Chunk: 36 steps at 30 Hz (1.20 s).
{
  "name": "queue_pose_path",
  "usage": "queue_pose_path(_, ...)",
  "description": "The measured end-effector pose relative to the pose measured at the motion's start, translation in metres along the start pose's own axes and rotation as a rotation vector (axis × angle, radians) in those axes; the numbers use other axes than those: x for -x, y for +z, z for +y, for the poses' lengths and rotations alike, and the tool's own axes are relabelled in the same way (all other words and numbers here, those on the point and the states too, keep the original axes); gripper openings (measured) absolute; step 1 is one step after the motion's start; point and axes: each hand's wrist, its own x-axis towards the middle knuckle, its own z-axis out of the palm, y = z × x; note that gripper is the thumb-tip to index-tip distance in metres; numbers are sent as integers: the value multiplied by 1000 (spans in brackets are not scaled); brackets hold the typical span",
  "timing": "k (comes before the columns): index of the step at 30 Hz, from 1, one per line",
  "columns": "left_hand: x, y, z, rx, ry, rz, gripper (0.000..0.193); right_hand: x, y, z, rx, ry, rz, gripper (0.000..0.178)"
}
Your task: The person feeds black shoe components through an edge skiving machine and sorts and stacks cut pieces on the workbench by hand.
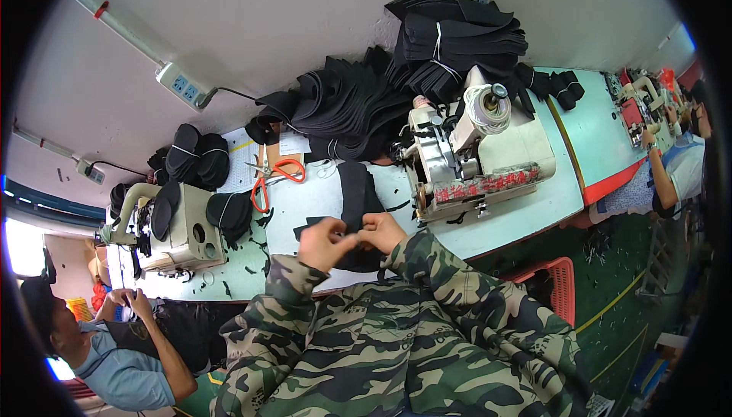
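Note:
My left hand (323,245) and my right hand (383,232) meet at the table's front edge, fingertips pinched together. Whatever lies between the fingers is too small to make out. Beneath them a long black fabric piece (357,192) runs from the table toward my lap, with a smaller black scrap beside my left hand. A sewing machine (488,169) with a white thread spool (487,109) on top stands to the right of my hands. Orange-handled scissors (279,174) lie farther off to the left, apart from both hands.
Stacks of cut black pieces (347,101) line the wall, with a tied bundle (457,40) behind the machine. At left is another sewing machine (187,226), with a seated person (126,360) below it. A red basket (563,287) stands on the floor; another person (671,165) works far right.

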Motion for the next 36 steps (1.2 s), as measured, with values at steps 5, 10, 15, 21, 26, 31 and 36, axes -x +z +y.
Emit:
queue_pose_path(5,-3,6,-10,31,-33,23,27,10,10,-6,64,-196,16,23)
queue_pose_path(10,-25,-54,-53,1165,-207,226,20,32,-2,-16,46,-166,32,12)
queue_pose_path(15,0,-182,2,98,156,663,24,73,-57,6,-110,-156,102,15)
queue_pose_path(21,-29,-18,13,-714,-3,93,55,102,-59,-27,-610,-248,-123,43)
queue_pose_path(26,-33,54,-22,-631,34,-49,38,117,-54,-45,-265,-269,-35,41)
queue_pose_path(31,-43,23,-44,-206,100,21,20,81,-43,-29,-2,-217,135,30)
queue_pose_path(36,-39,27,-30,146,-4,68,17,23,-2,-16,288,-40,136,29)
